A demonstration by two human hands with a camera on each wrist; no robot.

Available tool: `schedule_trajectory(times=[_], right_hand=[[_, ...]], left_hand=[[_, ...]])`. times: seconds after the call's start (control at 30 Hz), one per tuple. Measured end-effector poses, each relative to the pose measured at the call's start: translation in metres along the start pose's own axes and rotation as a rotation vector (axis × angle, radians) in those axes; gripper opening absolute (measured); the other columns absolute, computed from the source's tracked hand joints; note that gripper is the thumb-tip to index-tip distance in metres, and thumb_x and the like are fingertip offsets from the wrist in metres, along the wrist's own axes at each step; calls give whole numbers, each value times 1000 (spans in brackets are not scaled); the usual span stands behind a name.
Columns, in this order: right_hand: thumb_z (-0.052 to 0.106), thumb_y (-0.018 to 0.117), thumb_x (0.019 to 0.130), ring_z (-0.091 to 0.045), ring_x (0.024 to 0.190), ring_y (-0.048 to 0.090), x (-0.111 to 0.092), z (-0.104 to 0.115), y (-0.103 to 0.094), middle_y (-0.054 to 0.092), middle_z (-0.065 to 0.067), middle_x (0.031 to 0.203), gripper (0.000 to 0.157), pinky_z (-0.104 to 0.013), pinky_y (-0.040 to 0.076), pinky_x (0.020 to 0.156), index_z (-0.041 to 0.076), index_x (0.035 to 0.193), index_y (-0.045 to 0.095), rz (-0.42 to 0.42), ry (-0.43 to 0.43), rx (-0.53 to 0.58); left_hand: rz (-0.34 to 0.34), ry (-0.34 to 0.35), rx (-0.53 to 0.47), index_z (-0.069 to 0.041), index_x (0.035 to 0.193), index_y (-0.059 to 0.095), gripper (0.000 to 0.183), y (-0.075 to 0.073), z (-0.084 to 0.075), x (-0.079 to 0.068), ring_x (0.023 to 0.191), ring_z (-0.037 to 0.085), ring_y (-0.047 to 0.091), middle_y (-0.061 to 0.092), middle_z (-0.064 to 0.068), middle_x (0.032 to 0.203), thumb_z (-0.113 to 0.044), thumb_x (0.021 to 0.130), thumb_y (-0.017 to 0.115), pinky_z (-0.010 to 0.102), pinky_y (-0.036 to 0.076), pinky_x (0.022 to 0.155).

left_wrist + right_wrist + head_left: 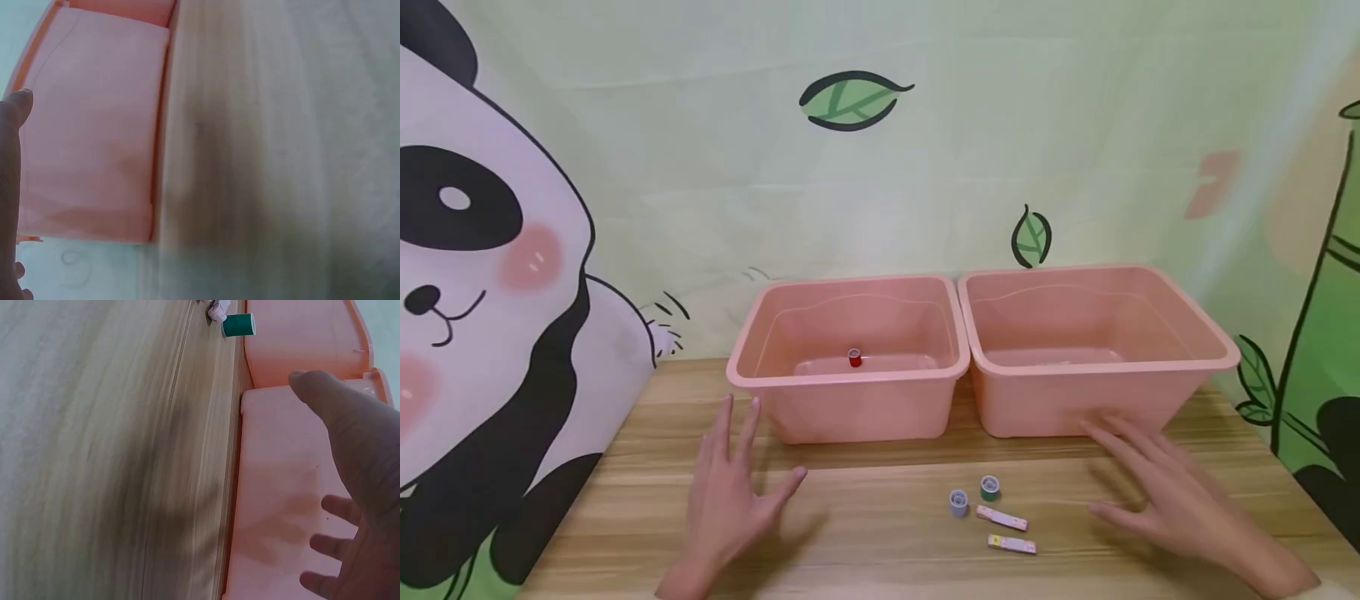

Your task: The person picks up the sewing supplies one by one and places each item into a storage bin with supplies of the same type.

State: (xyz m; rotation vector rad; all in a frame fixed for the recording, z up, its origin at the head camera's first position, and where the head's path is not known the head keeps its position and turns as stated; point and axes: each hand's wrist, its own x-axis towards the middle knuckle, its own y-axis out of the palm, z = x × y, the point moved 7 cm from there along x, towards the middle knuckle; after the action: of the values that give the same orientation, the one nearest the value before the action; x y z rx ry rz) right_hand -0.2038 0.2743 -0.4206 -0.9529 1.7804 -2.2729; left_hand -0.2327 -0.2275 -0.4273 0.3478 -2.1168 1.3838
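My left hand (730, 492) hovers over the wooden table in front of the left pink bin, thumb and fingers spread, holding nothing. To the right, my right hand (1172, 500) is extended before the right pink bin, its fingers apart and nothing in them. Between the hands lie a green thread spool (990, 488), a light blue-grey spool (958, 502) and two slim pale pink strips, one plain-ended (1002, 518) and one with a yellow end (1012, 544). A red spool (854, 357) stands inside the left bin (857, 408).
The right bin (1075, 400) stands against the left one at the back of the table (865, 533). Behind them hangs a pale green cloth (722, 167) printed with a panda and leaves.
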Motion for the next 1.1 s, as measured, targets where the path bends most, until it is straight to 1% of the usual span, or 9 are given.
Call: schedule_trajectory(times=[0.07, 0.17, 0.23, 0.3, 0.43, 0.53, 0.7, 0.93, 1.1], right_hand=[[49, 87, 78, -39, 142, 40, 4, 2, 1, 42, -10, 159, 96, -45, 31, 120, 23, 158, 42, 3, -15, 27], [46, 88, 78, -35, 142, 40, 10, 5, 5, 43, -8, 158, 95, -20, 18, 119, 21, 157, 43, -9, -58, 82], [44, 89, 78, -34, 140, 43, 14, 9, 7, 45, -8, 156, 93, -10, 11, 114, 21, 156, 45, -12, -72, 118], [43, 88, 79, -34, 138, 45, 17, 12, 11, 48, -8, 153, 90, -16, 19, 117, 20, 155, 46, -7, -76, 146], [42, 86, 82, -36, 134, 49, 21, 19, 18, 52, -10, 150, 83, -46, 43, 109, 22, 154, 48, 22, -59, 191], [41, 86, 83, -34, 134, 50, 26, 22, 25, 53, -9, 148, 81, -60, 47, 102, 22, 152, 50, 46, -41, 230], [38, 85, 85, -30, 131, 53, 34, 29, 37, 56, -6, 145, 73, -58, 50, 101, 19, 148, 54, 88, -23, 273], [41, 84, 86, -20, 120, 59, 36, 38, 54, 62, 2, 133, 70, -50, 55, 96, 13, 144, 56, 146, -18, 304], [42, 83, 85, -18, 115, 60, 39, 42, 62, 66, 3, 123, 66, -49, 55, 95, 11, 139, 60, 169, -32, 318]], left_hand=[[-3, -26, -19, -26, 165, 23, 110, -4, 3, 4, 143, 53, 34, 14, 17, 170, -53, 77, 83, 74, 39, 103], [-8, -64, -48, -29, 165, 19, 110, -10, 9, 12, 141, 54, 36, 12, 14, 171, -49, 79, 84, 77, 46, 90], [-31, -58, -94, -26, 165, 20, 110, -15, 11, 19, 141, 55, 34, 12, 15, 171, -43, 79, 85, 78, 45, 90], [-55, -43, -132, -23, 165, 20, 110, -21, 13, 26, 144, 54, 31, 12, 15, 171, -38, 79, 86, 78, 43, 94], [-65, -46, -200, -26, 166, 16, 109, -27, 18, 40, 150, 49, 22, 9, 13, 171, -34, 81, 85, 79, 38, 100], [-33, -85, -224, -31, 166, 10, 107, -28, 22, 51, 152, 46, 20, 4, 9, 172, -37, 86, 81, 79, 36, 101], [19, -141, -269, -31, 166, 6, 99, -27, 29, 66, 155, 41, 13, 0, 7, 172, -41, 93, 73, 82, 31, 102], [104, -186, -359, -36, 165, 0, 91, -16, 36, 76, 142, 44, 37, 5, 7, 172, -43, 100, 64, 76, 37, 104], [173, -227, -480, -43, 163, -3, 86, -5, 38, 83, 142, 46, 39, 11, 10, 171, -46, 103, 58, 69, 41, 107]])
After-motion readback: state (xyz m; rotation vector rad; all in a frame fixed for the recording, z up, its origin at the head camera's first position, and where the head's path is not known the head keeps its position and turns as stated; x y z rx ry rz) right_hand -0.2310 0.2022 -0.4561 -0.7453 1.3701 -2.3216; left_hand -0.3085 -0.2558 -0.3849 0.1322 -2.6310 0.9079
